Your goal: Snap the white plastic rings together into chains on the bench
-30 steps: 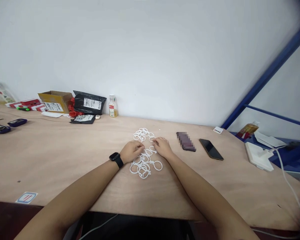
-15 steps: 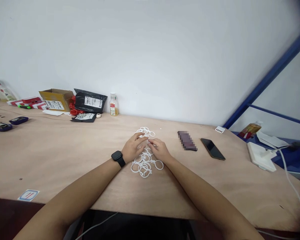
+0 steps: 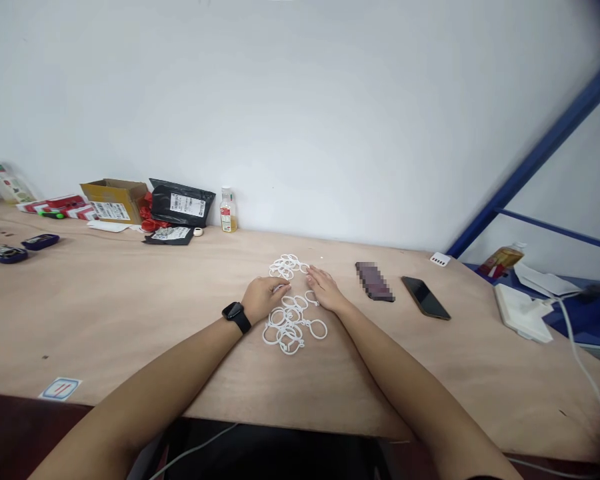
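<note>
White plastic rings with small clip eyelets, like curtain rings, lie in two groups on the wooden table. The near group of rings (image 3: 283, 326) is loosely overlapped below my hands; the far group of rings (image 3: 281, 265) sits just beyond them. Between the groups, on the left side, my left hand (image 3: 261, 299) has its fingers bent towards the thumb; what lies between them is too small to make out. My right hand (image 3: 325, 289) rests to the right with fingers stretched out, their tips beside the far group's rightmost ring. One ring (image 3: 311, 298) lies partly under its palm.
A pixelated dark object (image 3: 375, 281) and a phone (image 3: 425, 297) lie to the right. Along the wall stand a cardboard box (image 3: 115, 200), a black parcel bag (image 3: 183, 203) and a small bottle (image 3: 228, 210). A white stand (image 3: 523, 313) is at far right.
My hands, which met over the middle of the rings, have moved apart. The right hand shifted right with its fingers straightened; the left drew back slightly. More of both ring groups shows.
</note>
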`<act>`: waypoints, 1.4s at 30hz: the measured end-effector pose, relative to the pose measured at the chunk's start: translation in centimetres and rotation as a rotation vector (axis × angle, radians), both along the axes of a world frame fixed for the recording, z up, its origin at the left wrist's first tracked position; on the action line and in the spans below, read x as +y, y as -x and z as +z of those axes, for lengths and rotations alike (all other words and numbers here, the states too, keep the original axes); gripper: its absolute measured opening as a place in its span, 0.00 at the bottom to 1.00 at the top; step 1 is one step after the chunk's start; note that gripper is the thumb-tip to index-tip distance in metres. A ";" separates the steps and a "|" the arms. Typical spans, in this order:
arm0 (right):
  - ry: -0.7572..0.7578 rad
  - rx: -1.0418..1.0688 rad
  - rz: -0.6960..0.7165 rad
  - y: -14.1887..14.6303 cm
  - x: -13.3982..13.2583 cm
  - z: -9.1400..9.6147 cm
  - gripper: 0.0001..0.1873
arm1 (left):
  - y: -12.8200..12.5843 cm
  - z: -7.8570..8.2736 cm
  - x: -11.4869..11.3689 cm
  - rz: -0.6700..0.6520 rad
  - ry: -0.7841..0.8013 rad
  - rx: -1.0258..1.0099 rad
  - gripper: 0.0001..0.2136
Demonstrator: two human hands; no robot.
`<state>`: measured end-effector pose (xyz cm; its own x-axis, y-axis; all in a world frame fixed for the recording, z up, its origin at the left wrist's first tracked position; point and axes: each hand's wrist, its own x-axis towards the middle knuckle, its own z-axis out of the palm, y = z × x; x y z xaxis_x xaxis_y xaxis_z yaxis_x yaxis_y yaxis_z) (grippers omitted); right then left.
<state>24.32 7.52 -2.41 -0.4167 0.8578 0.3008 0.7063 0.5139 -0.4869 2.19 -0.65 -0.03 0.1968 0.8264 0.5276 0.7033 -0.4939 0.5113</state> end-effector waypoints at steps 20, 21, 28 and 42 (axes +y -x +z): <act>0.030 -0.206 -0.291 -1.1 -0.2 1.3 0.15 | 0.1 -0.3 -0.1 -0.004 -0.039 -0.057 0.08; 0.032 -0.208 -0.294 -1.1 -0.3 1.3 0.13 | 0.1 -0.3 -0.1 0.000 -0.030 -0.063 0.07; -0.017 0.137 -0.168 -0.5 -1.0 0.6 0.10 | 0.1 -0.2 0.0 -0.029 -0.039 -0.090 0.03; 0.009 0.467 -0.096 -0.4 -0.6 0.1 0.13 | 0.4 -0.6 0.3 0.051 -0.034 -0.065 0.11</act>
<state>24.70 6.96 -2.31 -0.1578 0.8892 0.4295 0.4548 0.4515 -0.7677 1.77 -0.40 -0.62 0.1193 0.8161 0.5655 0.6935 -0.4761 0.5407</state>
